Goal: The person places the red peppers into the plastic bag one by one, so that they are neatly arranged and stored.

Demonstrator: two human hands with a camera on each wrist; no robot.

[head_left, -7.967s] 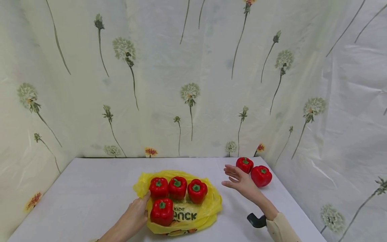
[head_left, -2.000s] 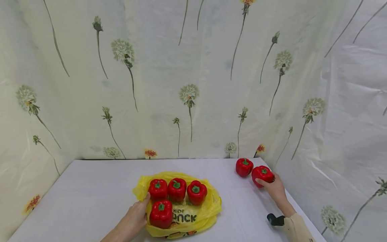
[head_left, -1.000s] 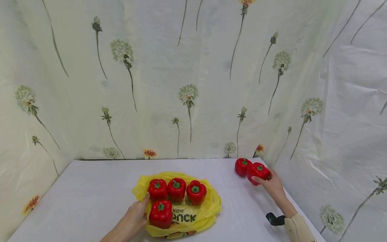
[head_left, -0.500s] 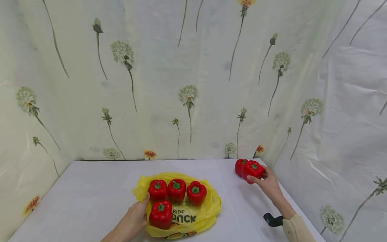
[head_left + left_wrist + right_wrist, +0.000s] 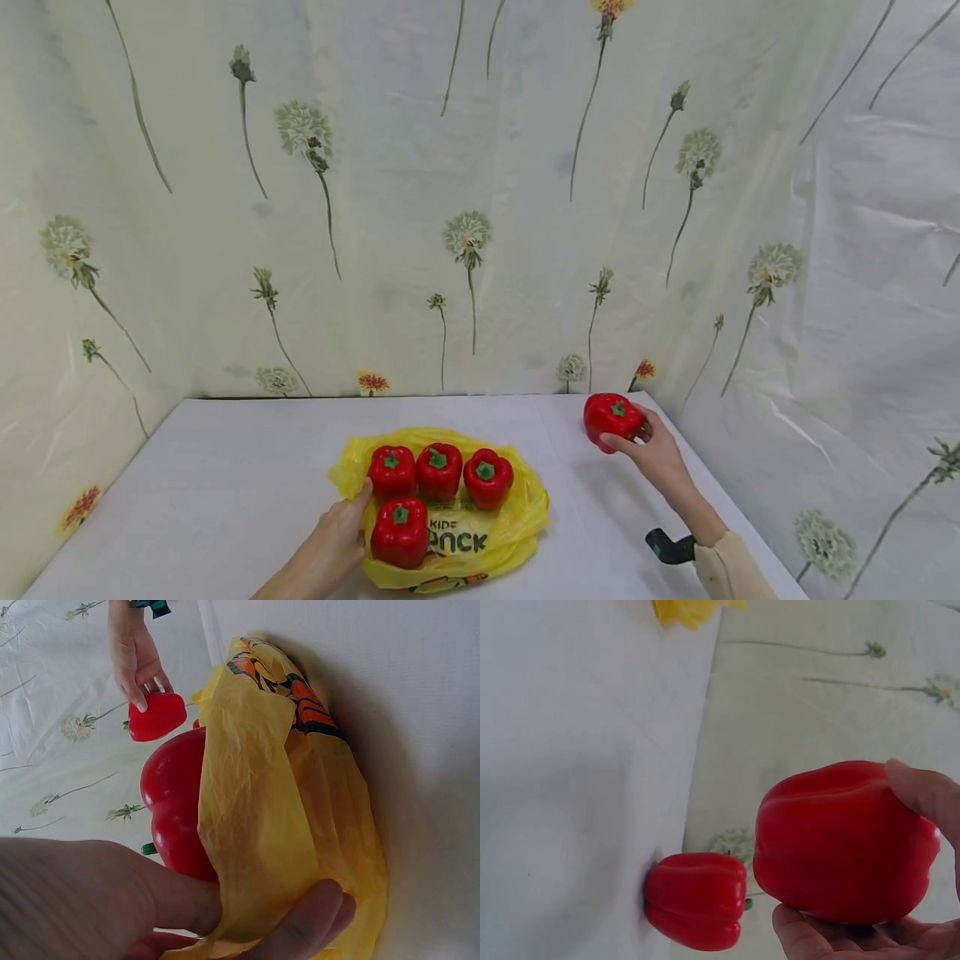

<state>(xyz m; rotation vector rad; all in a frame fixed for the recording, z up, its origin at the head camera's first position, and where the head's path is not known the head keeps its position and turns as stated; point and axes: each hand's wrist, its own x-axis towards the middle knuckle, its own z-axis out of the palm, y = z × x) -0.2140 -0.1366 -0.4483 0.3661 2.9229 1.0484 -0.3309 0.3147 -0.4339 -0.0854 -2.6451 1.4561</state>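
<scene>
My right hand (image 5: 660,454) grips a red bell pepper (image 5: 611,419), thumb on one side and fingers on the other. The right wrist view shows this pepper raised off the table, with a second red bell pepper (image 5: 697,900) standing on the table beyond; in the head view the held one covers it. My left hand (image 5: 337,533) pinches the left edge of a yellow plastic bag (image 5: 517,533), its thumb inside and fingers outside, as the left wrist view shows. Several red bell peppers sit on or in the bag, among them one at the front (image 5: 400,533) close to my left thumb.
A white-covered table (image 5: 225,492) spreads under everything. Behind it and along its right side hangs a pale curtain (image 5: 525,250) printed with dandelions. A black strap end (image 5: 670,547) sticks out from my right wrist beside the sleeve (image 5: 731,571).
My right hand, empty eight seconds ago, has taken the right-hand pepper, lifted it and carried it left, across the other loose one. The left hand keeps its place at the bag.
</scene>
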